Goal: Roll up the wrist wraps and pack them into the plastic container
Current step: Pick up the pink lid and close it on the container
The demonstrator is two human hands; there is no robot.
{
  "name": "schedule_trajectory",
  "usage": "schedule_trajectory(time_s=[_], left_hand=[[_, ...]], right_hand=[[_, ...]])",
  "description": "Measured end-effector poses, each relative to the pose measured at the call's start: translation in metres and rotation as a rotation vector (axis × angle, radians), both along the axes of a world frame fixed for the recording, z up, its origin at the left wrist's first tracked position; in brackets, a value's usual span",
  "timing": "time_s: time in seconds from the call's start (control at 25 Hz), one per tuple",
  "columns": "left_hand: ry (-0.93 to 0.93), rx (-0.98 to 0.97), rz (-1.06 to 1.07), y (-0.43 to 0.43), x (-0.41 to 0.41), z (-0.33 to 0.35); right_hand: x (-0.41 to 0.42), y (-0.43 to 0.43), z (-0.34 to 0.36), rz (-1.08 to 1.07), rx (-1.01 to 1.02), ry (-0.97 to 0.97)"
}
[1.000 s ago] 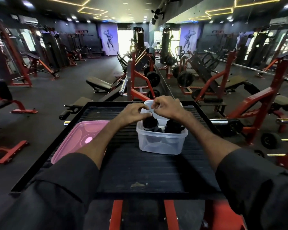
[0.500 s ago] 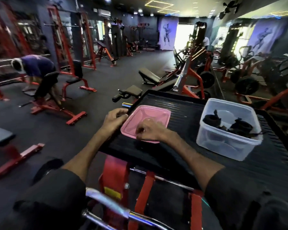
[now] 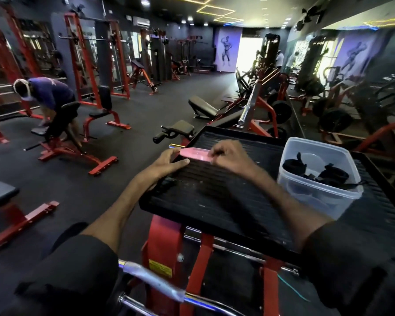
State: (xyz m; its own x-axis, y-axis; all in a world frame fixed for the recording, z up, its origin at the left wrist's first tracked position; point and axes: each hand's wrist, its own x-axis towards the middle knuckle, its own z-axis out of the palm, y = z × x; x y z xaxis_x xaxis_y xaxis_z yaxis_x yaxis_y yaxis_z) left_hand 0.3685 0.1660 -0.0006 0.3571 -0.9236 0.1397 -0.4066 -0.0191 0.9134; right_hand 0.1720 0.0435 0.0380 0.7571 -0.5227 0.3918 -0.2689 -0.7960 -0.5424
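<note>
A clear plastic container stands open on the right of a black ribbed platform. Inside it lie two rolled black wrist wraps, the second one to the right. A pink lid is lifted off the platform and seen almost edge-on. My left hand holds its left end, thumb below. My right hand pinches its right end.
The platform sits on a red machine frame with a chrome bar in front of me. A person bends over a red bench at the left. Benches, racks and weight plates fill the gym floor behind.
Both hands left the container and went to the pink lid on the left. They have since lifted the lid off the platform and tilted it. My view swung left.
</note>
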Motion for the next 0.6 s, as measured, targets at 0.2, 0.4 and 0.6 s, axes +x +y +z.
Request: schedule_trajectory(time_s=[0.2, 0.4, 0.6], left_hand=[[-0.029, -0.210, -0.095, -0.033, -0.018, 0.056], [0.123, -0.401, -0.166, -0.059, -0.069, 0.085], [0.633, -0.508, -0.247, -0.091, -0.132, 0.100]], right_hand=[[-0.051, -0.022, 0.107, 0.076, 0.284, -0.327], [-0.121, -0.028, 0.159, 0.022, 0.348, -0.481], [-0.201, -0.041, 0.141, 0.039, 0.587, -0.780]])
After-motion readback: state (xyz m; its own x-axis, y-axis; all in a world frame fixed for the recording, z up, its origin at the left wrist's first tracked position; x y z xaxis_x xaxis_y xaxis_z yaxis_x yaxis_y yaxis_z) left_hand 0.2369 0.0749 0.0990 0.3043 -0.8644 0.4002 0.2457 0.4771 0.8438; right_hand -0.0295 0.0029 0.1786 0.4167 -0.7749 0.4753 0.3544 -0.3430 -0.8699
